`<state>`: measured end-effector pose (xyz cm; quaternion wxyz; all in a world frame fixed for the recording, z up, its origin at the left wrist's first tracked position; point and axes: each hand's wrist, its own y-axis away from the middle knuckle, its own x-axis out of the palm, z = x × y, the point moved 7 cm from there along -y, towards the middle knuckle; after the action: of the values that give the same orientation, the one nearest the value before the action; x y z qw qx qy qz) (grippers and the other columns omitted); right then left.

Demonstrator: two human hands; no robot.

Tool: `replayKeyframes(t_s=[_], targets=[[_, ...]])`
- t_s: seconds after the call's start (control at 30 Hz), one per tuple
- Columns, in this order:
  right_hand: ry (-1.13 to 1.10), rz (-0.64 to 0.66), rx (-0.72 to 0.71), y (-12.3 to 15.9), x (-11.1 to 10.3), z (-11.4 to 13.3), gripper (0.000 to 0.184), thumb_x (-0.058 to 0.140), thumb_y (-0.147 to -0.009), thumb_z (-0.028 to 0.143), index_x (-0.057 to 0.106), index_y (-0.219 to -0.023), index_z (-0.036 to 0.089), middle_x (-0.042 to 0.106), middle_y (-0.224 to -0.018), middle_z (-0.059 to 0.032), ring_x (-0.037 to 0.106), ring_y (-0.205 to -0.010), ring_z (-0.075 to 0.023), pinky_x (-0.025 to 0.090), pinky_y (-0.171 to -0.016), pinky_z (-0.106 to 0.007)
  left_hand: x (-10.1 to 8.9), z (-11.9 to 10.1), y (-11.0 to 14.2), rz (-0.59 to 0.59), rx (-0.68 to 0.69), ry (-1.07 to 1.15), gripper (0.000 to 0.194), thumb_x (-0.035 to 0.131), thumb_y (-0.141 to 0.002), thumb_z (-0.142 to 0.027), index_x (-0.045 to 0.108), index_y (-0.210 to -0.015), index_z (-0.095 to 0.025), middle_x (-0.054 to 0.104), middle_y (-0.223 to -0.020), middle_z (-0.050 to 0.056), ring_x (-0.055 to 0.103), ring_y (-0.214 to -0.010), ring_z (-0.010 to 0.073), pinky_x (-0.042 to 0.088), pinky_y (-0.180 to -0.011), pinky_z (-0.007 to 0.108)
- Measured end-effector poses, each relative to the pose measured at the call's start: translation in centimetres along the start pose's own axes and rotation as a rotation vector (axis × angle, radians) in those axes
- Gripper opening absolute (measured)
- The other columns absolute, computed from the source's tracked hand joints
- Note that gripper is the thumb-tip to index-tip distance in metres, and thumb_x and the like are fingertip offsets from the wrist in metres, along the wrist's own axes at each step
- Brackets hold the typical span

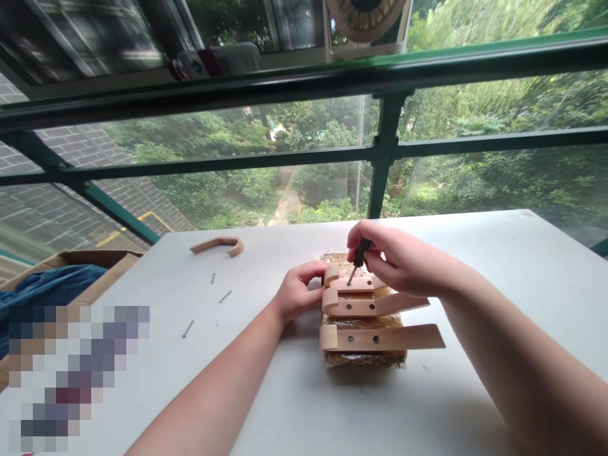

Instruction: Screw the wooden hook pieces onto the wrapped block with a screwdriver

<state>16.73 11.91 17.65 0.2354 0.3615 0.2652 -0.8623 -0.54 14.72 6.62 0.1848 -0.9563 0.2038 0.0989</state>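
Note:
A wooden board wrapped in clear plastic [363, 359] lies on the white table [498, 272] with three curved wooden hooks across it. The front hook [380, 337] and the middle hook [375, 306] each show dark screw heads. My right hand [396, 256] is closed on a small black-handled screwdriver [358, 256], its tip down on the rear hook [349, 282]. My left hand [297, 292] grips the left end of the rear hook and the board's edge, fingers curled.
A loose wooden hook [218, 244] lies at the table's back left. Three loose screws [225, 296] are scattered left of the board. A cardboard box with blue cloth [47, 285] stands at the left. A green railing and glass [380, 152] run behind the table.

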Motion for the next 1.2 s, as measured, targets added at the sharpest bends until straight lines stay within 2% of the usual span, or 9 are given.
replayKeyframes(t_s=[0.13,0.37,0.6,0.67,0.83,0.93,1.0,1.07,1.2], targets=[[0.017,0.005,0.04,0.1,-0.5,-0.3,0.025,0.049,-0.09,0.012,0.052,-0.113,0.021,0.07,-0.103,-0.0046,0.062,-0.085,-0.015,0.046,-0.073,-0.027,0.0,0.1,0.0,-0.002,0.007,-0.007,0.028,0.079,-0.076,-0.033,0.077,-0.096,-0.015,0.074,-0.103,0.01,0.066,-0.096,0.0232,0.051,-0.09,0.035],[0.134,-0.017,0.068,0.0,-1.1,0.0,0.007,0.059,-0.089,0.027,0.059,-0.095,0.022,0.064,-0.081,-0.0004,0.055,-0.068,-0.0133,0.04,-0.061,-0.025,0.0,0.2,0.1,0.008,-0.037,0.002,0.031,0.08,-0.075,-0.036,0.076,-0.097,-0.015,0.073,-0.099,0.01,0.065,-0.092,0.0236,0.051,-0.087,0.034],[0.142,-0.12,0.084,-0.3,-0.6,0.1,0.03,0.063,-0.086,0.037,0.041,-0.074,0.022,0.049,-0.06,0.0061,0.039,-0.054,-0.0092,0.029,-0.054,-0.024,0.0,0.2,0.1,0.028,-0.038,0.004,0.032,0.08,-0.075,-0.036,0.077,-0.099,-0.015,0.073,-0.102,0.011,0.066,-0.097,0.0254,0.051,-0.093,0.037],[0.119,-0.155,0.114,-0.5,-0.3,-0.3,0.028,0.06,-0.088,0.035,0.039,-0.074,0.023,0.049,-0.06,0.006,0.039,-0.053,-0.0095,0.029,-0.054,-0.024,0.0,0.3,0.1,0.021,-0.036,0.009,0.032,0.08,-0.075,-0.036,0.077,-0.099,-0.015,0.073,-0.103,0.011,0.066,-0.097,0.0251,0.051,-0.092,0.037],[0.043,-0.209,0.081,-0.8,0.2,-0.7,0.003,0.055,-0.089,0.023,0.054,-0.091,0.022,0.061,-0.075,0.0018,0.051,-0.065,-0.0123,0.037,-0.061,-0.025,-0.1,0.6,0.2,0.009,-0.015,0.023,0.034,0.081,-0.075,-0.036,0.076,-0.101,-0.015,0.073,-0.109,0.012,0.066,-0.102,0.0264,0.052,-0.092,0.036],[0.009,-0.168,-0.029,-0.7,0.5,0.2,0.01,0.054,-0.087,0.016,0.055,-0.095,0.021,0.063,-0.082,0.0003,0.054,-0.071,-0.0127,0.04,-0.066,-0.025,0.0,0.5,0.1,0.037,-0.024,0.012,0.032,0.08,-0.076,-0.035,0.076,-0.101,-0.015,0.073,-0.111,0.012,0.065,-0.104,0.0271,0.051,-0.094,0.037],[-0.003,-0.074,-0.061,-0.4,0.7,0.6,0.015,0.052,-0.085,0.012,0.054,-0.097,0.021,0.064,-0.085,-0.0005,0.054,-0.072,-0.0133,0.041,-0.066,-0.025,0.0,0.3,0.1,0.048,-0.029,0.006,0.032,0.079,-0.076,-0.035,0.076,-0.101,-0.015,0.072,-0.111,0.012,0.065,-0.105,0.0274,0.051,-0.095,0.038],[-0.001,0.018,-0.052,0.0,0.8,0.8,0.022,0.049,-0.084,0.008,0.053,-0.101,0.022,0.065,-0.091,-0.0021,0.056,-0.076,-0.0146,0.043,-0.067,-0.026,0.0,0.1,0.1,0.043,-0.035,0.001,0.032,0.079,-0.076,-0.036,0.076,-0.1,-0.015,0.073,-0.109,0.012,0.065,-0.105,0.0274,0.051,-0.095,0.037],[0.016,0.052,0.002,0.6,-0.1,0.6,0.025,0.046,-0.089,0.011,0.055,-0.109,0.022,0.068,-0.103,-0.0051,0.061,-0.087,-0.0174,0.046,-0.074,-0.029,0.0,-0.1,0.0,0.024,-0.046,-0.018,0.032,0.081,-0.075,-0.037,0.076,-0.097,-0.015,0.073,-0.104,0.011,0.066,-0.099,0.0261,0.051,-0.092,0.037]])
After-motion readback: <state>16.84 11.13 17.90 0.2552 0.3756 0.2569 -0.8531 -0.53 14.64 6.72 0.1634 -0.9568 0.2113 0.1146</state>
